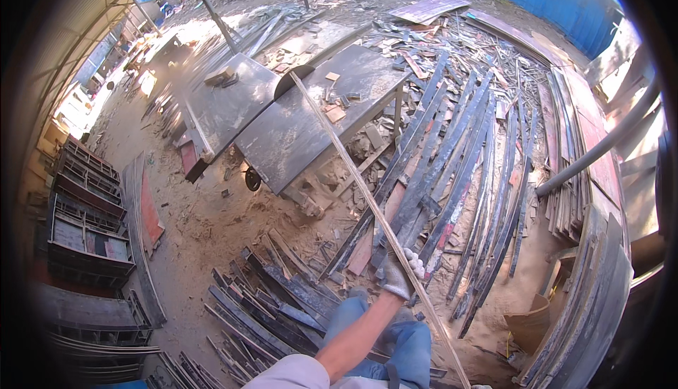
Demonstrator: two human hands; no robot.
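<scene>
My left hand (401, 274), in a grey-white knitted glove, is closed round a long, thin wooden strip (367, 195). The strip runs slantwise from the lower edge up over a table saw (282, 131). Its far tip is beside the dark round saw blade (286, 86), which stands up from the tabletop; whether they touch I cannot tell. Only a sliver of what looks like my right hand (482, 387) shows at the lower edge, by the strip's near end. Its fingers are hidden.
Dark, long board strips (452, 177) lie in a spread pile right of the saw, and a second pile (275, 304) lies by my legs. Stacked panels (586, 304) and a slanting metal pole (600, 138) stand at right. Dark board stacks (92, 226) line the left.
</scene>
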